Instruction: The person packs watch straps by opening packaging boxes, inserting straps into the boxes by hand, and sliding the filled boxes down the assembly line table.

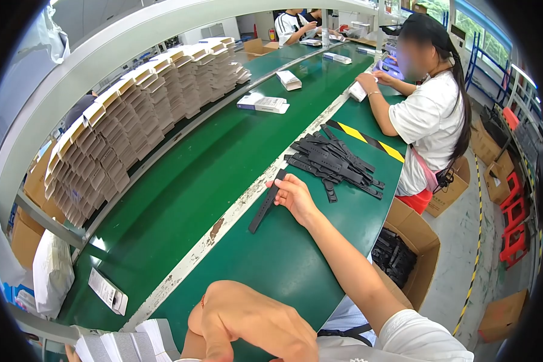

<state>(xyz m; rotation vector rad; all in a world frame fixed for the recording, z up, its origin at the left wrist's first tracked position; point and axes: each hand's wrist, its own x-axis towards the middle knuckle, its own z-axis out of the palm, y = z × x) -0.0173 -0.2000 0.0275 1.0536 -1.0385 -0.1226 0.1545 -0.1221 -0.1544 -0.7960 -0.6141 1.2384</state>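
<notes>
My right hand (292, 196) holds one end of a flat black strap (263, 209) between thumb and fingers, over the green table beside the pale rail. The strap slants down to the left, and small holes show along it. Just beyond this hand lies a loose pile of similar black straps (332, 160). My left hand (253, 320) is close to the camera at the bottom, bent at the wrist, its back turned up. Its fingers run down out of view, so whether they hold anything is hidden. A red cord shows at the wrist.
Stacked white cartons (127, 114) line the far side of the green conveyor belt (181, 187). Small boxes (262, 103) lie on the belt. White cartons (127, 345) stand at lower left. A co-worker (431, 108) sits at right, near an open cardboard box (428, 253) of black parts.
</notes>
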